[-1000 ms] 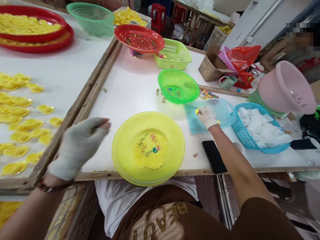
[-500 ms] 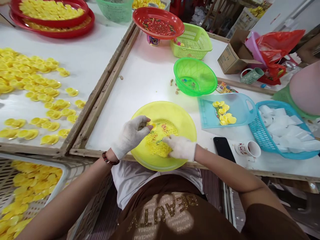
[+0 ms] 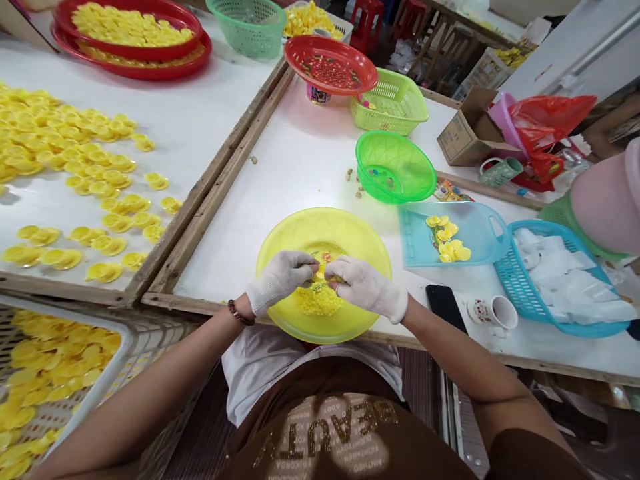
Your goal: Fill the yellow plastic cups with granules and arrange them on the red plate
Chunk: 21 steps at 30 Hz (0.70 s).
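A large yellow basin sits at the table's front edge, with a heap of small yellow pieces in its bottom. Over its left part is my left hand, in a white glove, its thumb and fingers pinched on something small, apparently a yellow piece. My right hand, gloved too, pinches close beside it on the right; whatever lies between those fingertips is too small to make out. The two sets of fingertips nearly meet above the heap.
Behind the basin stands a green bowl. A blue tray with yellow pieces, a black phone, a mug and a blue basket are at right. Many yellow pieces lie on the left table.
My right hand has risen from the heap and come up to my left hand, fingers pinched. The left fingers have closed further. The whole view has shifted slightly.
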Available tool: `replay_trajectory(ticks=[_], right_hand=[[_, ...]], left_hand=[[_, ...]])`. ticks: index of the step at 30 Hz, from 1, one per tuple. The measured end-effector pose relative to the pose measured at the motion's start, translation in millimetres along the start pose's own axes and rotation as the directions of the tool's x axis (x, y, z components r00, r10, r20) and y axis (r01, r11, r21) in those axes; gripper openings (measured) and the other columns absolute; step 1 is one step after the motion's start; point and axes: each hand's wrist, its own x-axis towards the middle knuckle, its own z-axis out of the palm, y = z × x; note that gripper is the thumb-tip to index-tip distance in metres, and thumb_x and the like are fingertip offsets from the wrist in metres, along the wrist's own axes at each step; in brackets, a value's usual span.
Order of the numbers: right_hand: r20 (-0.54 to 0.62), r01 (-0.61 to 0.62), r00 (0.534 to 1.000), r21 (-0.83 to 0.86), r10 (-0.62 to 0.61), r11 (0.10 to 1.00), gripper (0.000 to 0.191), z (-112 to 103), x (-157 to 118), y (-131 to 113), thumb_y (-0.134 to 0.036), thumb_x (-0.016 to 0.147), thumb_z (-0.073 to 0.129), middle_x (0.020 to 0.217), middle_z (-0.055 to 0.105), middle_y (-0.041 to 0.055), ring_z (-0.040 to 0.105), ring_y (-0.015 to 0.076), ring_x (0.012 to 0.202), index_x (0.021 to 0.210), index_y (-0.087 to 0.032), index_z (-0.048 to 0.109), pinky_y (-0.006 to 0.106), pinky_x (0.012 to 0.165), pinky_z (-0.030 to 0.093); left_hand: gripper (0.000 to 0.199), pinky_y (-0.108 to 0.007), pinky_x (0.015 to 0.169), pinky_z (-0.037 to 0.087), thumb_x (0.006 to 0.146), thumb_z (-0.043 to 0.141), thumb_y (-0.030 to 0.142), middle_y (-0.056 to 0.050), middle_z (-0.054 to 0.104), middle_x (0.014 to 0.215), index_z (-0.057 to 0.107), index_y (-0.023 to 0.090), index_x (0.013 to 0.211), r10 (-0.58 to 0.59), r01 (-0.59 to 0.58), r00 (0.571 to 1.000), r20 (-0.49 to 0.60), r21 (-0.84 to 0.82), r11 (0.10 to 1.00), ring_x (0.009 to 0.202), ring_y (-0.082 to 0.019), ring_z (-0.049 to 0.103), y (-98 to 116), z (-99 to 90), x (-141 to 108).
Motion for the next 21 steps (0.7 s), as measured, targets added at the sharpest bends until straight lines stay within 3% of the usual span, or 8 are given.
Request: replay_trajectory(ticks=[3, 6, 10, 15, 18, 21], right_hand=[[-0.061, 0.007, 0.998, -0.014, -0.008, 1.0, 0.018, -1.9, 2.3, -4.7, -0.008, 0.088, 0.055, 0.099, 0.064, 0.0072, 0.06, 0.0199, 0.095, 0.101, -0.017, 0.063, 0.037, 0.09, 0.052], [-0.101, -0.01, 0.995, -0.026, 0.007, 1.0, 0.021, -3.6, -0.3, -3.3, -0.009, 0.089, 0.057, 0.104, 0.065, 0.0086, 0.061, 0.0212, 0.1, 0.108, -0.017, 0.062, 0.038, 0.09, 0.052], [-0.141, -0.024, 0.99, -0.022, 0.021, 0.999, 0.015, -10.5, -11.5, 2.7, -0.007, 0.091, 0.055, 0.096, 0.068, 0.0072, 0.062, 0.0193, 0.095, 0.098, -0.017, 0.063, 0.034, 0.087, 0.051], [-0.075, -0.05, 0.996, -0.022, 0.048, 0.999, 0.02, -11.8, -22.4, 8.3, -0.002, 0.09, 0.051, 0.089, 0.067, 0.0046, 0.061, 0.0161, 0.085, 0.089, -0.017, 0.064, 0.03, 0.081, 0.05], [-0.007, -0.024, 1.0, -0.003, 0.024, 1.0, 0.022, -10.3, -23.8, 6.9, -0.002, 0.089, 0.05, 0.086, 0.067, 0.0035, 0.061, 0.0151, 0.08, 0.086, -0.018, 0.064, 0.029, 0.078, 0.05], [-0.075, 0.023, 0.997, 0.034, -0.021, 0.999, 0.018, -9.2, -18.4, 0.4, -0.006, 0.091, 0.051, 0.088, 0.067, 0.0034, 0.061, 0.0154, 0.082, 0.088, -0.018, 0.064, 0.029, 0.078, 0.05]], left_hand=[[0.029, -0.029, 0.071, 0.056, 0.077, 0.067, 0.038, -0.006, 0.069, 0.081, 0.072, 0.012, 0.088, -0.008, 0.014, 0.996, 0.093, -0.066, 0.998, 0.072, -0.016, 0.065, 2.6, 3.9, 0.1], [0.031, -0.029, 0.073, 0.056, 0.077, 0.069, 0.04, -0.006, 0.069, 0.081, 0.072, 0.011, 0.089, -0.026, 0.038, 0.994, 0.102, -0.112, 0.993, 0.073, -0.015, 0.064, 4.5, 4.2, -1.4], [0.035, -0.03, 0.077, 0.056, 0.073, 0.075, 0.039, -0.005, 0.067, 0.08, 0.072, 0.011, 0.093, -0.067, 0.081, 0.995, 0.078, -0.205, 0.975, 0.075, -0.015, 0.064, 3.3, 0.3, -3.4], [0.036, -0.027, 0.074, 0.052, 0.076, 0.075, 0.042, -0.005, 0.068, 0.085, 0.07, 0.013, 0.097, -0.067, 0.102, 0.989, 0.13, -0.287, 0.953, 0.077, -0.014, 0.064, 0.1, -4.1, -1.2], [0.038, -0.028, 0.071, 0.051, 0.078, 0.071, 0.045, -0.005, 0.068, 0.08, 0.068, 0.013, 0.097, -0.081, 0.108, 0.989, 0.126, -0.222, 0.969, 0.073, -0.015, 0.063, 0.1, -3.9, 0.5], [0.031, -0.028, 0.066, 0.047, 0.078, 0.067, 0.042, -0.003, 0.065, 0.075, 0.069, 0.013, 0.09, -0.004, 0.005, 0.999, 0.047, -0.029, 1.0, 0.068, -0.015, 0.059, 1.6, -0.7, 0.4]])
